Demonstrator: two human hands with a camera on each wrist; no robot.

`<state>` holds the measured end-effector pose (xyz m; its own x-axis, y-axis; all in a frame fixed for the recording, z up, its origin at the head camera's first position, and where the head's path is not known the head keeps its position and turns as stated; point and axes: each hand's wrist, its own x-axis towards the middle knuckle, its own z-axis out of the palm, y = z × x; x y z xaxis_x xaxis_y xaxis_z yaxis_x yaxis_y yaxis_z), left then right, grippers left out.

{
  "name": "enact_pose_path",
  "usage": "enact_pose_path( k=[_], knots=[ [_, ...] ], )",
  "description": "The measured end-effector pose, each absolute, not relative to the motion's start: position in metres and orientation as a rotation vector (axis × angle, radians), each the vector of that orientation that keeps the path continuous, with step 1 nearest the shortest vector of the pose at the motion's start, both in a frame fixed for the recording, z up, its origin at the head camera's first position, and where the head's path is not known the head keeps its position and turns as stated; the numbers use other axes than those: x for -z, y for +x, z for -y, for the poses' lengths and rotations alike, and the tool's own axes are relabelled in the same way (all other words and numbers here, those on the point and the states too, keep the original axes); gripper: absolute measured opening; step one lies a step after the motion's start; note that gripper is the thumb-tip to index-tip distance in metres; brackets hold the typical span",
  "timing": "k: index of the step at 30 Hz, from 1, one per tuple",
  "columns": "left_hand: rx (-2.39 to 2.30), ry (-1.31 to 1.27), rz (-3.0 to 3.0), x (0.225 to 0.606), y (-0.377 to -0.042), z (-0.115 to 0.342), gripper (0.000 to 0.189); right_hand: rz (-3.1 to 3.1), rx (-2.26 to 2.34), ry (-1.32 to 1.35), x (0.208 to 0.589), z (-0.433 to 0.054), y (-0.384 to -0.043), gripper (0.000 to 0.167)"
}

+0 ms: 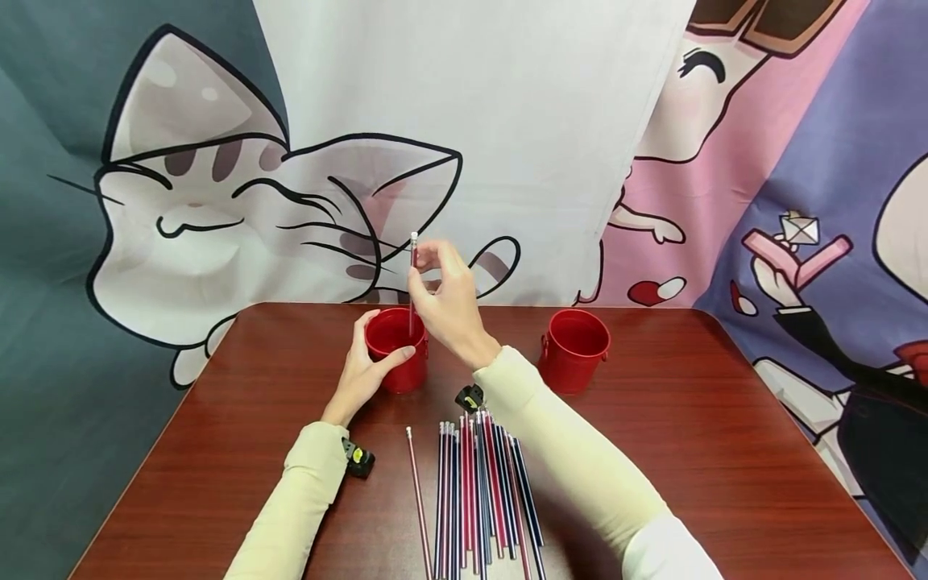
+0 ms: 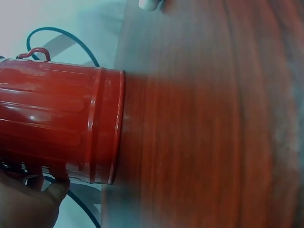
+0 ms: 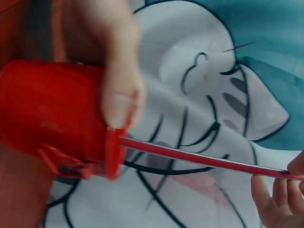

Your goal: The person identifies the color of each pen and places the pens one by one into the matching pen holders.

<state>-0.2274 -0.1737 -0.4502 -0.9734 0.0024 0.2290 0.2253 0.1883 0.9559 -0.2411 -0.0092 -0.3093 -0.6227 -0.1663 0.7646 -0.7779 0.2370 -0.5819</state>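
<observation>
My left hand (image 1: pixel 362 370) holds a small red metal bucket (image 1: pixel 406 375) at the left, its thumb over the near rim and its fingers round the far side. In the left wrist view the bucket (image 2: pixel 52 114) stands on the table. Above it, my right hand (image 1: pixel 455 304) pinches a red pencil (image 1: pixel 412 318) near its upper, eraser-tipped end. The pencil stands nearly upright, and its lower end goes inside the bucket's mouth. In the right wrist view the pencil (image 3: pixel 190 156) runs from the rim to the fingertips; its lower tip is hidden.
A second red bucket (image 1: pixel 575 354) stands to the right. Several red and dark blue pencils (image 1: pixel 482 491) lie in a bundle at the table's near side, with one red pencil (image 1: pixel 419 503) apart on their left. A printed cloth (image 1: pixel 471 97) hangs behind the brown table (image 1: pixel 696 451).
</observation>
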Motion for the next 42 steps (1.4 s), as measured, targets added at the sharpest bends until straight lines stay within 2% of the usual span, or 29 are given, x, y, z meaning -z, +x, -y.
enact_pose_path(
  k=[19,42],
  knots=[
    [1.864,-0.233,2.290,0.429,-0.213,0.169,0.078,2.178,-1.419,0.810,0.379,0.009,-0.238,0.016],
    [1.889,-0.229,2.259,0.428,-0.212,0.168,0.077,2.241,-1.373,0.793,0.396,-0.004,-0.243,0.013]
  ],
)
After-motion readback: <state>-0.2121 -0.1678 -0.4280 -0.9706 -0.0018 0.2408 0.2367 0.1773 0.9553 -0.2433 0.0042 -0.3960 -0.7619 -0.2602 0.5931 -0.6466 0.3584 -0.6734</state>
